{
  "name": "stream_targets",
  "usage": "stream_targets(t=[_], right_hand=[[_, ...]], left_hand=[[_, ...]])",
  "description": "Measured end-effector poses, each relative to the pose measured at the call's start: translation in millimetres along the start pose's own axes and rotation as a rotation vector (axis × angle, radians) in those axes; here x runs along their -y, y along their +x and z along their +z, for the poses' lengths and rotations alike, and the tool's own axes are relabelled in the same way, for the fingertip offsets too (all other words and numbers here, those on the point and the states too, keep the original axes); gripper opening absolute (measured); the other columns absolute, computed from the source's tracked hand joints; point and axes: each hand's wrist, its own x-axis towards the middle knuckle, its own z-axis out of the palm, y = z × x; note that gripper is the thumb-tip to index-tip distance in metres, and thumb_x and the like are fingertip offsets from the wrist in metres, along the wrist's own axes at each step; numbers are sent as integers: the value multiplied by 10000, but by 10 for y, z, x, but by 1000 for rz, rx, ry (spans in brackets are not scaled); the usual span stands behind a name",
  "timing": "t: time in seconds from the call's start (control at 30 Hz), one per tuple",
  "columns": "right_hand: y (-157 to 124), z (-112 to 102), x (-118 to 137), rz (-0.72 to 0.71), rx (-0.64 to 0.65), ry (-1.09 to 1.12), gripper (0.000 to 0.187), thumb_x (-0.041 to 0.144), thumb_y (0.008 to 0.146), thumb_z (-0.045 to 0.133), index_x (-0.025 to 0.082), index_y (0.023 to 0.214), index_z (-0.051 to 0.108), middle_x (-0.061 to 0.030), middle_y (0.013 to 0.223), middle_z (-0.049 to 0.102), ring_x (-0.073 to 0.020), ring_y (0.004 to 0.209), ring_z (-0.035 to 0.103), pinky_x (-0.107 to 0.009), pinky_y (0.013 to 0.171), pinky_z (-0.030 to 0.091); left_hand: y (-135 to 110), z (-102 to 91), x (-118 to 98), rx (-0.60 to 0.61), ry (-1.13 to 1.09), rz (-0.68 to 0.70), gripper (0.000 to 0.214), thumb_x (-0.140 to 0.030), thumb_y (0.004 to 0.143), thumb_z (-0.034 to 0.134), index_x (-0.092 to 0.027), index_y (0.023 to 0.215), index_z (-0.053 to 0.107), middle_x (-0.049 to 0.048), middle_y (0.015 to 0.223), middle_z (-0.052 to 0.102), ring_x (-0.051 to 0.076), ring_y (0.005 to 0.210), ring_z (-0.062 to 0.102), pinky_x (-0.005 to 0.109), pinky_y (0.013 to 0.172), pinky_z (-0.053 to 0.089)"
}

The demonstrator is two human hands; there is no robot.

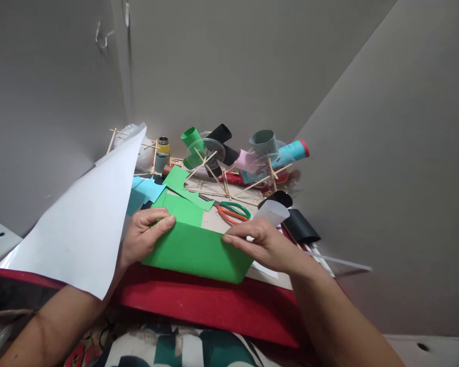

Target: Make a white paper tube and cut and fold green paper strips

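A folded sheet of green paper (199, 252) is held up over the table's near edge. My left hand (147, 232) pinches its upper left corner between thumb and fingers. At the upper right, my right hand (260, 242) grips the same edge, fingertips on the paper. Just behind lie green paper cut-offs (183, 209) and a pair of scissors (233, 210) with orange and green handles. A large white sheet (84, 219) stands tilted beside my left forearm and hides part of the table. Blue paper (145, 189) lies behind my left hand.
Stick frames (227, 191) carrying clear discs and coloured paper tubes (191, 137) stand at the back. Black paper tubes (302, 227) and a white paper tube (273, 211) lie on the right. A yellow bottle (163, 146) is at the back left. Grey walls (229, 66) enclose the table.
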Motion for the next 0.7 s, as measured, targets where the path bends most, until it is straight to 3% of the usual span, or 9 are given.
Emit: stream_targets(t=[0.3, 0.47, 0.57, 0.7], right_hand=[[-283, 13, -303, 292, -200, 356, 428, 508, 853, 598, 167, 601, 656, -16, 556, 572, -147, 552, 520, -256, 525, 428], [-280, 45, -345, 351, -364, 526, 422, 536, 768, 689, 169, 561, 668, -15, 515, 580, -131, 494, 526, -253, 487, 443], [-298, 42, -406, 423, -523, 617, 400, 542, 729, 728, 167, 597, 683, -26, 516, 607, -118, 445, 519, -233, 416, 424], [-298, 65, -509, 515, -780, 736, 372, 540, 725, 737, 172, 704, 686, -26, 574, 629, -103, 416, 493, -182, 305, 312]], left_hand=[[95, 12, 93, -162, -277, -318, 269, -410, 679, 749, -164, 590, 684, -28, 539, 536, 106, 522, 430, 225, 526, 358], [149, 51, 106, -198, -428, -459, 279, -409, 578, 819, -158, 596, 698, -22, 556, 618, 107, 501, 485, 226, 522, 393], [205, 32, 136, -328, -488, -488, 289, -385, 524, 842, -156, 586, 678, -22, 579, 634, 109, 515, 509, 223, 523, 409], [262, -6, 233, -523, -575, -481, 284, -332, 500, 852, -164, 613, 653, -38, 605, 627, 114, 560, 542, 219, 555, 432]])
